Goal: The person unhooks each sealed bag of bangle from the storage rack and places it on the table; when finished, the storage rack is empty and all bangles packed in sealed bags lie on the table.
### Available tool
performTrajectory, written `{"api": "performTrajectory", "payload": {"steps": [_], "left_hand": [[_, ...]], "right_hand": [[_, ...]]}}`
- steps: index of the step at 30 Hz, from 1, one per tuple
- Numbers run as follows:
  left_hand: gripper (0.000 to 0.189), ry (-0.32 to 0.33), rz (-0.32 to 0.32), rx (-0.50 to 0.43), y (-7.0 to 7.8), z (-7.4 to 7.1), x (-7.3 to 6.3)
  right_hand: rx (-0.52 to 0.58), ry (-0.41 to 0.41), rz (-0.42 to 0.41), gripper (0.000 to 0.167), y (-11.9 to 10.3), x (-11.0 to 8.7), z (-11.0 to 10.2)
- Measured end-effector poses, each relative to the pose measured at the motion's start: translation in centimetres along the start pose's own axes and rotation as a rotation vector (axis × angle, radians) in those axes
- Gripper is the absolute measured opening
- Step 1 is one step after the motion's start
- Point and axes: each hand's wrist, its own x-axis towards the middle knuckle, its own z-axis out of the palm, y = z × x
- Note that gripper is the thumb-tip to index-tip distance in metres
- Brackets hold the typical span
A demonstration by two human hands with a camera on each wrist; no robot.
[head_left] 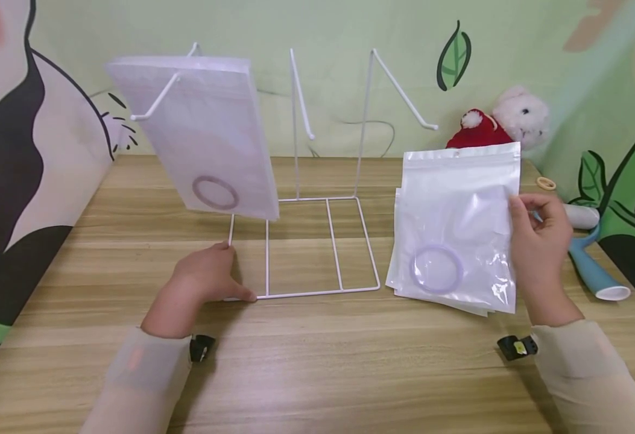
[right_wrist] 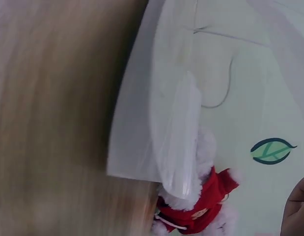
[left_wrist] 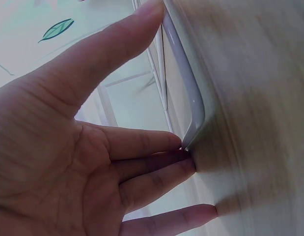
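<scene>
My left hand [head_left: 203, 274] is at the front left corner of a white wire rack [head_left: 317, 293]. In the left wrist view its thumb [left_wrist: 112, 46] lies against the base wire, and the extended fingertips touch around the corner. My right hand [head_left: 542, 235] pinches the right edge of a white zip bag [head_left: 458, 205]. A pale purple ring [head_left: 460, 271] shows through the front of this bag, and more bags lie under it. On the rack's left hook hangs a thick stack of similar bags [head_left: 208, 132], a ring outline showing near its bottom.
The rack's middle hook [head_left: 302, 99] and right hook [head_left: 404, 90] stick out bare. Behind the right-hand bags sits a white plush toy [head_left: 520, 117] in red. A blue-handled tool [head_left: 594, 271] with a white roller and a small tan ring [head_left: 546, 183] lie at right.
</scene>
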Motion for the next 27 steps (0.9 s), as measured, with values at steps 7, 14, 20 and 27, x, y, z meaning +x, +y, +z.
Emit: {"api": "performTrajectory", "payload": {"steps": [7,14,20,27], "left_hand": [[0.086,-0.006,-0.008,-0.001,0.0,0.0,0.1],[0.089,-0.006,-0.008,-0.001,0.0,0.0,0.0],[0.085,-0.006,-0.01,-0.004,0.0,0.0,-0.1],[0.082,-0.003,-0.006,-0.008,0.0,-0.1,-0.1]], "right_hand": [[-0.055,-0.019,0.089,0.006,1.6,1.0,-0.2],[-0.1,-0.046,0.175,0.006,2.7,1.8,-0.4],[-0.13,-0.077,0.246,0.009,2.9,2.1,-0.4],[-0.161,-0.145,0.289,0.007,3.4,2.3,-0.4]]}}
